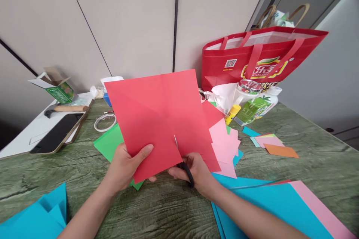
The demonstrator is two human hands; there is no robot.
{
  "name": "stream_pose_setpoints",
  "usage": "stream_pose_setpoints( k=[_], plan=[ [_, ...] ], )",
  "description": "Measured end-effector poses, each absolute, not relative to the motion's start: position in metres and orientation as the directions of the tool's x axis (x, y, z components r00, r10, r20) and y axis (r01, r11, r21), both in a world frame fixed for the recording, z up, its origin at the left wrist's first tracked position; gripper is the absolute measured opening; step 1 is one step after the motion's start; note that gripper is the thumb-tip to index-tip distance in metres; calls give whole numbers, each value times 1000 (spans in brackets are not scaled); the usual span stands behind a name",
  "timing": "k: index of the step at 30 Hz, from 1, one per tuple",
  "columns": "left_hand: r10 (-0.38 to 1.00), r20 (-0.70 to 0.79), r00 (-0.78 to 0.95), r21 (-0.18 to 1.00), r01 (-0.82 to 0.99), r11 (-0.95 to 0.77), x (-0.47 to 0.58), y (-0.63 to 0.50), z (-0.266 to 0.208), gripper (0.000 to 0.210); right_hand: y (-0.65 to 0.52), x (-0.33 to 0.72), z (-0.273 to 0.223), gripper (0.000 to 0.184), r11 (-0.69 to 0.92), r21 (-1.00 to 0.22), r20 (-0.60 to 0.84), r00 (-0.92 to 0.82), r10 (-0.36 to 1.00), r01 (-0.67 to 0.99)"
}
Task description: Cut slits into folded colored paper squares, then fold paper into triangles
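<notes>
A large sheet of red paper [157, 112] is held up above the table, tilted toward me. My left hand [127, 162] grips its lower left edge, thumb on the front and fingers behind. In my right hand [193, 171] is a pair of black-handled scissors [187, 173]. One blade shows in front of the paper near its lower edge, and the other is hidden behind it. Green paper [108, 142] lies under the red sheet to the left. Pink paper pieces [223, 142] lie beyond my right hand, with more red paper beside them.
Blue sheets [269, 201] lie at the right front, folded blue paper [42, 213] at the left front. A tape roll [105, 122], phone [60, 132] and wooden-handled tool [70, 108] are at left. Glue stick [232, 114], green carton [252, 110] and red bag [221, 65] stand behind right.
</notes>
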State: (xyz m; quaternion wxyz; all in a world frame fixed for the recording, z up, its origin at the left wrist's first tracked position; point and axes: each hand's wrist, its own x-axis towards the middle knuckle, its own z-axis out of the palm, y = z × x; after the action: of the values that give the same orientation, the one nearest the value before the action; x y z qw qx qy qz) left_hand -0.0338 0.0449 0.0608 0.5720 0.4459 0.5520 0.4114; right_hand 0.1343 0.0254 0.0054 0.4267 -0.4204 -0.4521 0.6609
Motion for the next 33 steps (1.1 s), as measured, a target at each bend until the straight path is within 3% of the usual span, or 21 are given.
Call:
stream_pose_setpoints(
  k=[7, 22, 28, 33],
  plan=[
    [963, -260, 73, 966, 17, 259, -35, 45, 60, 25, 26, 133, 1, 31, -192, -960, -139, -252, 958, -202],
    [958, -270, 100, 963, 28, 268, -35, 45, 58, 26, 26, 129, 10, 43, -225, -944, -165, -243, 956, -243],
    [958, -268, 105, 963, 20, 268, -34, 44, 58, 27, 27, 131, 5, 30, -198, -955, -155, -194, 969, -221],
    [957, -273, 103, 962, 36, 270, -35, 44, 58, 26, 26, 131, 8, 33, -218, -960, -183, -194, 964, -175]
  ],
)
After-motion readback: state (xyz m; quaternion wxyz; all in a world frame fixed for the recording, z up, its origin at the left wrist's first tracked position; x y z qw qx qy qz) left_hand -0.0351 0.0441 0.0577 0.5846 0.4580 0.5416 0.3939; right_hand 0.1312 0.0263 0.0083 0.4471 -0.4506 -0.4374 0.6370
